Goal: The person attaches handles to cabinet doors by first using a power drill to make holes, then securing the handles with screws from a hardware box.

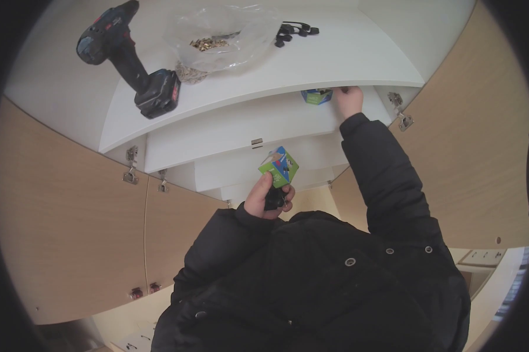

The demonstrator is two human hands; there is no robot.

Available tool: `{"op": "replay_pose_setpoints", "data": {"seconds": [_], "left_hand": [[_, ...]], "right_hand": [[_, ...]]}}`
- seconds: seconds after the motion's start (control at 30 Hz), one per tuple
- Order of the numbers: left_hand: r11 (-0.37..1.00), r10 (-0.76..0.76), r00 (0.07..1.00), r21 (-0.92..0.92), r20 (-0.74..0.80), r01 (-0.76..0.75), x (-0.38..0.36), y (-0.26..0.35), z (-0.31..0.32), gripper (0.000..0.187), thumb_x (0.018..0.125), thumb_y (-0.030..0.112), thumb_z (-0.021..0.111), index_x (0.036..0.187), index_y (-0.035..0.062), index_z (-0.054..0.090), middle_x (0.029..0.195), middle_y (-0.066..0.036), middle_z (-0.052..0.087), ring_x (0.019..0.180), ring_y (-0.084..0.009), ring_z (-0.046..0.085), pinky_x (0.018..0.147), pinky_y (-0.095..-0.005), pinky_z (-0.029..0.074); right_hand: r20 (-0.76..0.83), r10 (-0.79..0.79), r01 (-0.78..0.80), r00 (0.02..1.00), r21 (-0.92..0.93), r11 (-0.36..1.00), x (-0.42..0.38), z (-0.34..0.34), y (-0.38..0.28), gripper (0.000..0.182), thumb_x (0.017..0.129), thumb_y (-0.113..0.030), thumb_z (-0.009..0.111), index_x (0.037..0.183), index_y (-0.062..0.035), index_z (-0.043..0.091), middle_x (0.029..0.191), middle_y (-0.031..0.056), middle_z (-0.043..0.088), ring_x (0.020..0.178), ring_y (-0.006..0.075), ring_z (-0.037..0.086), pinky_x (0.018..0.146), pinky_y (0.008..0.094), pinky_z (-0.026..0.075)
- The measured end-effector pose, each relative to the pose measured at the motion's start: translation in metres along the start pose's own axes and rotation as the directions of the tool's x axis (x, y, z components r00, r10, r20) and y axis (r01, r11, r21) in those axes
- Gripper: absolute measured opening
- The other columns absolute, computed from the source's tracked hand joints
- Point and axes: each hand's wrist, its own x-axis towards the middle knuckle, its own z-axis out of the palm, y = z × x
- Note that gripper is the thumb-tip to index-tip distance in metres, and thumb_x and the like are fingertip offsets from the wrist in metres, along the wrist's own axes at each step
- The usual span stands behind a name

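My left hand [267, 199] is closed around a small green-and-blue cardboard box [281, 165] with its top flap up. A dark rounded object [274, 198] sits in the same grip, below the box; its kind does not show clearly. Reaching under the front edge of the upper shelf [311, 67], my right hand [349, 101] has its bent fingers against a second green-and-blue box [316, 97]. The shelf edge hides part of that hand and the top of that box.
On the upper shelf are a cordless drill [126, 61], a clear plastic bag [223, 38] with brass-coloured screws, and several small black parts [293, 32]. Wooden cabinet doors [76, 205] stand open at both sides, with metal hinges [132, 164]. Lower shelves [217, 138] lie beneath.
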Motion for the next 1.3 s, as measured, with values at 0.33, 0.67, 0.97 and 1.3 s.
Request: {"op": "replay_pose_setpoints", "data": {"seconds": [0.33, 0.67, 0.97, 1.3], "left_hand": [[0.999, 0.041, 0.998, 0.016, -0.043, -0.04, -0.006, 0.0, -0.003, 0.055, 0.078, 0.051, 0.045, 0.109, 0.0061, 0.035, 0.07, -0.006, 0.039, 0.062, -0.0165, 0.041, 0.043, -0.0246, 0.034], [0.997, -0.004, 0.999, 0.071, 0.051, 0.0, 0.007, 0.002, 0.006, 0.064, 0.075, 0.064, 0.031, 0.098, 0.0053, 0.042, 0.068, -0.007, 0.042, 0.054, -0.014, 0.042, 0.041, -0.0239, 0.037], [0.948, 0.176, 0.984, 0.276, -0.033, -0.16, 0.009, -0.007, 0.004, 0.035, 0.08, 0.013, 0.053, 0.11, 0.0006, 0.042, 0.067, -0.009, 0.043, 0.052, -0.0177, 0.047, 0.04, -0.0265, 0.043], [0.817, 0.429, 0.886, 0.495, -0.177, -0.297, 0.002, -0.004, 0.007, 0.041, 0.065, 0.006, 0.069, 0.099, 0.0012, 0.046, 0.075, -0.013, 0.056, 0.049, -0.0186, 0.052, 0.046, -0.0264, 0.047]], "right_hand": [[0.205, -0.305, 0.367, 0.93, -0.496, 0.787, -0.015, 0.018, -0.009, 0.032, 0.073, -0.037, 0.053, 0.088, -0.0094, 0.057, 0.072, 0.0047, 0.055, 0.071, 0.0232, 0.053, 0.06, 0.0319, 0.042], [0.766, -0.352, 0.183, 0.539, 0.301, 0.936, -0.143, -0.014, -0.091, 0.058, 0.062, -0.021, 0.072, 0.113, -0.0126, 0.046, 0.11, 0.0062, 0.044, 0.102, 0.0183, 0.043, 0.077, 0.0278, 0.037], [0.733, -0.253, 0.115, 0.632, 0.234, 0.965, -0.147, -0.025, -0.094, 0.03, 0.069, -0.017, 0.068, 0.092, -0.0108, 0.05, 0.098, 0.0074, 0.054, 0.082, 0.0156, 0.051, 0.07, 0.0253, 0.041], [0.671, -0.338, -0.149, 0.66, 0.557, 0.817, -0.157, -0.022, -0.082, 0.032, 0.074, -0.007, 0.062, 0.096, -0.0073, 0.039, 0.113, 0.0211, 0.045, 0.101, 0.0252, 0.046, 0.083, 0.0314, 0.039]]}}
